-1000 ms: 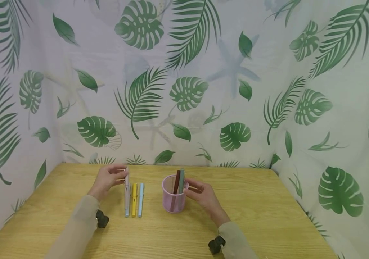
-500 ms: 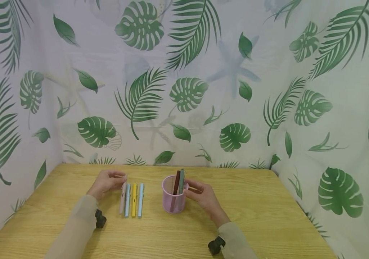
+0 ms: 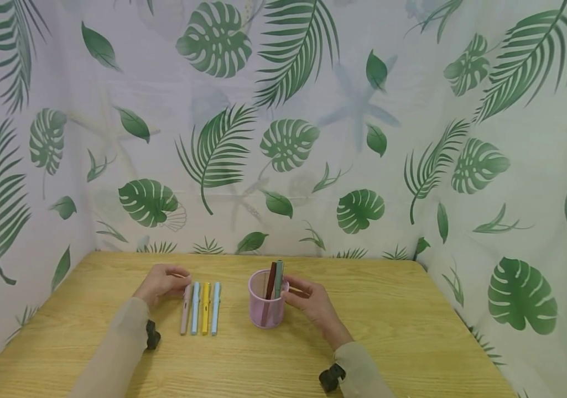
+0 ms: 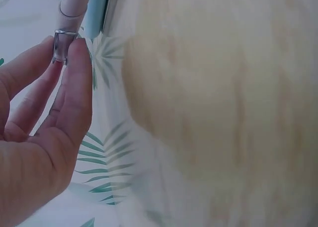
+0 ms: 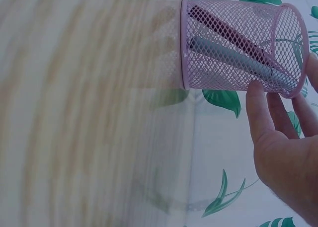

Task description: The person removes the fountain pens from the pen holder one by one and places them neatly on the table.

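Observation:
In the head view a pale pink pen (image 3: 185,312) lies leftmost in a row on the table. My left hand (image 3: 162,284) pinches its far end; the left wrist view shows thumb and fingertips about the clip end of the pink pen (image 4: 72,8). To its right lie a light blue pen (image 3: 196,309), a yellow pen (image 3: 206,315) and another light blue pen (image 3: 216,309). The pink mesh pen holder (image 3: 258,312) stands upright with a dark red pen (image 3: 271,279) and a grey-green pen (image 3: 279,279) leaning inside. My right hand (image 3: 315,304) grips its right side near the rim.
The wooden table (image 3: 388,331) runs back to a leaf-printed curtain (image 3: 283,166), which also closes off the left and right sides. Between the pen row and the pen holder is a stretch of bare tabletop.
My left hand has lowered the pink pen from above the left light blue pen to the table, left of the row. The right hand and pen holder have stayed in place.

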`<state>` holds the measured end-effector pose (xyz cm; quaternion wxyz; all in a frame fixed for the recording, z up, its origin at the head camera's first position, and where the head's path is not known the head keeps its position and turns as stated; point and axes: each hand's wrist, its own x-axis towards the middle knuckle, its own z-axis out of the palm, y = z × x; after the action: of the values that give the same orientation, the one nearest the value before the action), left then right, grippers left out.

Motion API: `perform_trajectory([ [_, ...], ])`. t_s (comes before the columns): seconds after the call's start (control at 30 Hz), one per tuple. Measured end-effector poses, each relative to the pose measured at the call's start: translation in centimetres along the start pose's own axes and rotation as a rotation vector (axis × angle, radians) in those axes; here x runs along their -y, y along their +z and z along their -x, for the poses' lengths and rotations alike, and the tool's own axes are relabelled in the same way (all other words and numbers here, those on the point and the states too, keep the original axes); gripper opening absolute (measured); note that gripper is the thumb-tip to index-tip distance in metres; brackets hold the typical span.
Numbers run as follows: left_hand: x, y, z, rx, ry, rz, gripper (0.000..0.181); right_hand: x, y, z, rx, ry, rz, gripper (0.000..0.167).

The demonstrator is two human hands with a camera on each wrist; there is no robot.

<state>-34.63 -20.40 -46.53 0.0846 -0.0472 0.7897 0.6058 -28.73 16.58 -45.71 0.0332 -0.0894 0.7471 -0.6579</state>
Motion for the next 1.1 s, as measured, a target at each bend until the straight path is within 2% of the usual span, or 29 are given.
perform_trajectory([
  [0.33, -0.11, 0.06, -0.3, -0.018, -0.073, -0.098, 0.032, -0.01, 0.08, 0.1, 0.0, 0.004, -0.007, 0.046],
  [0.57, -0.76, 0.43, -0.24, -0.042, -0.058, -0.127, 0.028, 0.0, -0.04, -0.15, -0.008, 0.01, -0.011, 0.046],
  [0.9, -0.57, 0.6, -0.58, -0.083, -0.098, -0.156, 0.024, -0.17, 0.0, -0.22, -0.006, 0.005, -0.021, 0.045],
  [1.1, -0.35, 0.21, -0.46, -0.058, -0.083, -0.128, 0.023, -0.08, 0.04, 0.0, -0.004, 0.0, -0.009, 0.046],
])
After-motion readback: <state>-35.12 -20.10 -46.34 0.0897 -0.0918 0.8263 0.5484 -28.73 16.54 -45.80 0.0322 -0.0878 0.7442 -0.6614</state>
